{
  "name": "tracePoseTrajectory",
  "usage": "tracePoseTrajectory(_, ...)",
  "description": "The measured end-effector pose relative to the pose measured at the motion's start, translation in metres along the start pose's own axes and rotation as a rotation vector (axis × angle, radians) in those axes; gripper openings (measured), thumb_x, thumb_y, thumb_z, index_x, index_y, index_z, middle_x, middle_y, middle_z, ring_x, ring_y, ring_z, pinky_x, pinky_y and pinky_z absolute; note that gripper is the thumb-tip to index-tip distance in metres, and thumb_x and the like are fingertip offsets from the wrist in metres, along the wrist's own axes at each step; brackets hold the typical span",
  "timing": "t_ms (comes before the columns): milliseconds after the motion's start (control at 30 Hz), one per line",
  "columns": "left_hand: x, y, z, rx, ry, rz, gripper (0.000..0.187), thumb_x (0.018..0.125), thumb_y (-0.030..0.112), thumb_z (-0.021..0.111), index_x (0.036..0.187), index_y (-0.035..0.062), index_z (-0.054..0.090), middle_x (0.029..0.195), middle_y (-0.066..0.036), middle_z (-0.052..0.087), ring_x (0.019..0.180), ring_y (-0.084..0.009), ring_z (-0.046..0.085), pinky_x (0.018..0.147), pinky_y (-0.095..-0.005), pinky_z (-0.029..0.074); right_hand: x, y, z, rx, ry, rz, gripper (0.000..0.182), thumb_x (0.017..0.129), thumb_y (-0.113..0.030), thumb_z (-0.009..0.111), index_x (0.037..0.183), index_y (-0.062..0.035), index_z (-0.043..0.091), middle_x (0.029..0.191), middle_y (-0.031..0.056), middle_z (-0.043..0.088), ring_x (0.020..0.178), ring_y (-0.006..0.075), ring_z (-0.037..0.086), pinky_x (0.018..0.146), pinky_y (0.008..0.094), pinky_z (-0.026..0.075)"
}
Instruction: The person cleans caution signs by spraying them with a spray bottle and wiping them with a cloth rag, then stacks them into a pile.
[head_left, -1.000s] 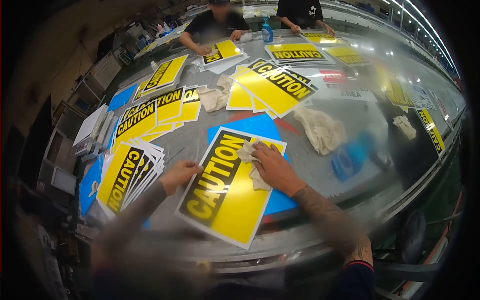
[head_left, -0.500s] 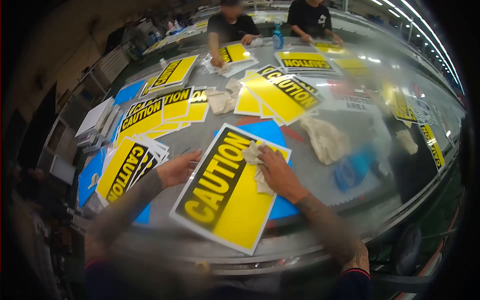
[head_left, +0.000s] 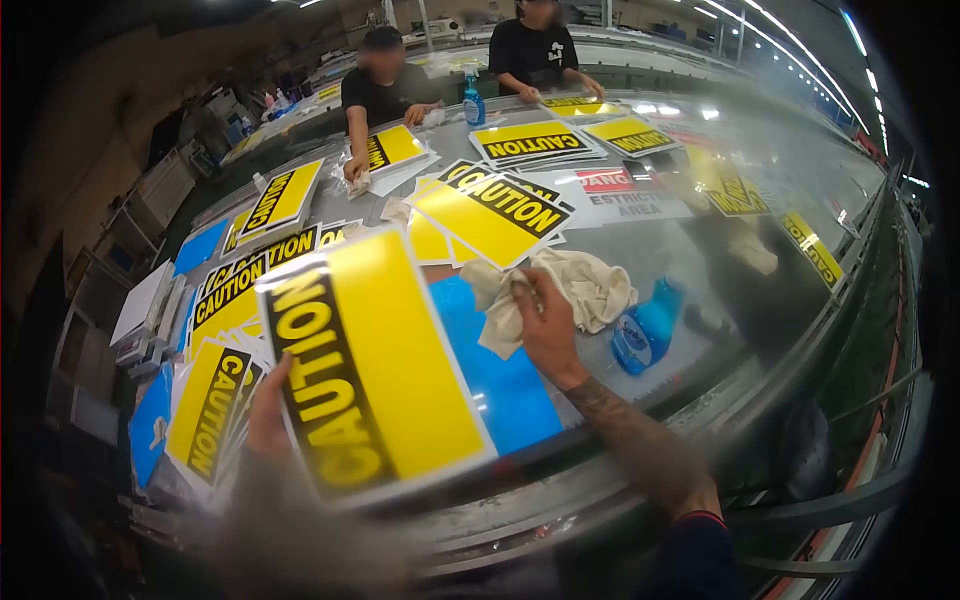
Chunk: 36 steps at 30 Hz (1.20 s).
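Note:
A yellow and black caution sign (head_left: 410,350) is tilted up off the table, gripped at its left edge by my left hand (head_left: 270,408); some of those fingers are hidden behind it. My right hand (head_left: 546,325) pinches a cream cloth (head_left: 500,325), to the right of the sign. Beneath them lies a blue sheet (head_left: 505,385). A second crumpled cloth (head_left: 590,290) rests just beyond my right hand. On its side nearby is a spray bottle of blue liquid (head_left: 640,335).
Fanned caution signs (head_left: 215,410) lie at the left, with more signs (head_left: 500,210) further back. A danger sign (head_left: 625,195) lies beyond the cloths. Two people work across the table, one with a hand (head_left: 356,170) on a cloth. A blue spray bottle (head_left: 473,100) stands near them.
My left hand has taken hold of the caution sign and lifted it leftward off the blue sheet. My right hand, with the cloth, has come off the sign's face. The view has turned right.

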<state>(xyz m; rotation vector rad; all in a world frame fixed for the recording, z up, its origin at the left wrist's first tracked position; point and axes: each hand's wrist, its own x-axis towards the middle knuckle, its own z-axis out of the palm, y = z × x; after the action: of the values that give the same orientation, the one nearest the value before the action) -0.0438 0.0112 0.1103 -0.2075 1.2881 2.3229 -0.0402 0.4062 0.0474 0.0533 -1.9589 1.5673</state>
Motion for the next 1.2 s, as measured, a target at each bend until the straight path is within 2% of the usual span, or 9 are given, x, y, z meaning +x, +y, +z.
tracePoseTrajectory(100, -0.019, -0.005, 0.001, -0.133, 0.133, 0.309, 0.047, 0.113, 0.037, 0.056, 0.146, 0.0034, 0.061, 0.135, -0.016, 0.074, 0.114, -0.0314, 0.076, 0.100, -0.0459, 0.063, 0.007, 0.006, -0.004, 0.071, 0.073, -0.035, 0.030, 0.113, -0.020, 0.056, 0.132, 0.0023, 0.063, 0.116, 0.0156, 0.074, 0.101, 0.0216, 0.072, 0.087, 0.0398, 0.058)
tracePoseTrajectory(333, -0.019, -0.041, -0.011, -0.341, 0.278, 0.681, 0.045, 0.114, 0.032, 0.056, 0.150, 0.0049, 0.055, 0.145, -0.012, 0.068, 0.128, -0.0282, 0.068, 0.110, -0.0457, 0.056, -0.042, -0.022, 0.031, 0.895, -0.278, 0.900, 0.051, 0.117, -0.042, 0.049, 0.148, -0.0012, 0.052, 0.133, 0.0130, 0.066, 0.118, 0.0207, 0.069, 0.099, 0.0352, 0.059)
tracePoseTrajectory(533, -0.035, -0.083, 0.036, -0.315, 0.317, 0.587, 0.042, 0.113, 0.031, 0.060, 0.149, 0.0088, 0.056, 0.143, -0.006, 0.068, 0.131, -0.0195, 0.064, 0.111, -0.0393, 0.052, -0.078, -0.032, 0.047, 0.910, -0.652, 0.707, 0.069, 0.115, -0.052, 0.050, 0.160, -0.0013, 0.041, 0.149, 0.0130, 0.058, 0.129, 0.0197, 0.063, 0.107, 0.0348, 0.056)
tracePoseTrajectory(633, -0.034, -0.099, 0.031, -0.153, 0.279, 0.584, 0.047, 0.113, 0.036, 0.060, 0.152, 0.0104, 0.054, 0.149, -0.006, 0.064, 0.136, -0.0203, 0.060, 0.114, -0.0435, 0.049, -0.064, -0.027, 0.039, 0.682, -0.664, 0.628, 0.048, 0.113, -0.027, 0.060, 0.152, 0.0005, 0.051, 0.139, 0.0107, 0.066, 0.124, 0.0164, 0.065, 0.103, 0.0329, 0.057)
tracePoseTrajectory(867, -0.045, -0.060, -0.031, -0.612, -0.053, 0.500, 0.089, 0.107, 0.074, 0.042, 0.168, 0.0104, 0.037, 0.169, -0.015, 0.045, 0.154, -0.0375, 0.042, 0.127, -0.0607, 0.031, -0.012, 0.008, 0.003, 0.537, -0.745, 0.602, 0.046, 0.108, -0.019, 0.069, 0.147, 0.0026, 0.058, 0.128, 0.0077, 0.072, 0.111, 0.0134, 0.069, 0.096, 0.0302, 0.058)
tracePoseTrajectory(933, -0.047, -0.076, -0.080, -0.422, -0.221, 0.366, 0.088, 0.108, 0.068, 0.044, 0.166, 0.0030, 0.038, 0.166, -0.021, 0.047, 0.153, -0.0383, 0.045, 0.127, -0.0585, 0.033, 0.002, 0.022, -0.015, 0.102, -0.779, 0.495, 0.046, 0.106, -0.022, 0.072, 0.144, 0.0010, 0.062, 0.120, 0.0059, 0.074, 0.104, 0.0135, 0.069, 0.090, 0.0331, 0.057)
tracePoseTrajectory(1033, -0.048, -0.098, -0.091, -0.038, 0.082, 0.302, 0.050, 0.107, 0.011, 0.063, 0.154, 0.0017, 0.051, 0.140, -0.013, 0.070, 0.122, -0.0219, 0.071, 0.107, -0.0364, 0.057, 0.001, 0.026, -0.022, -0.439, -0.708, 0.313, 0.040, 0.106, -0.025, 0.071, 0.135, 0.0011, 0.067, 0.104, 0.0042, 0.075, 0.096, 0.0129, 0.068, 0.080, 0.0364, 0.055)
tracePoseTrajectory(1067, -0.051, -0.103, -0.085, -0.097, 0.097, 0.303, 0.051, 0.106, 0.008, 0.064, 0.154, 0.0010, 0.050, 0.140, -0.013, 0.069, 0.124, -0.0215, 0.070, 0.108, -0.0379, 0.056, 0.009, -0.002, -0.022, -0.785, -0.557, 0.134, 0.038, 0.106, -0.026, 0.070, 0.132, 0.0019, 0.067, 0.099, 0.0038, 0.074, 0.095, 0.0123, 0.067, 0.077, 0.0357, 0.054)
tracePoseTrajectory(1200, -0.054, -0.116, -0.078, -0.050, 0.172, 0.237, 0.062, 0.101, 0.001, 0.069, 0.157, 0.0014, 0.042, 0.143, -0.012, 0.066, 0.126, -0.0228, 0.069, 0.110, -0.0414, 0.057, 0.014, -0.041, -0.014, -0.424, -0.030, 0.002, 0.029, 0.109, -0.022, 0.067, 0.127, 0.0005, 0.068, 0.110, 0.0066, 0.073, 0.100, 0.0138, 0.069, 0.083, 0.0307, 0.056)
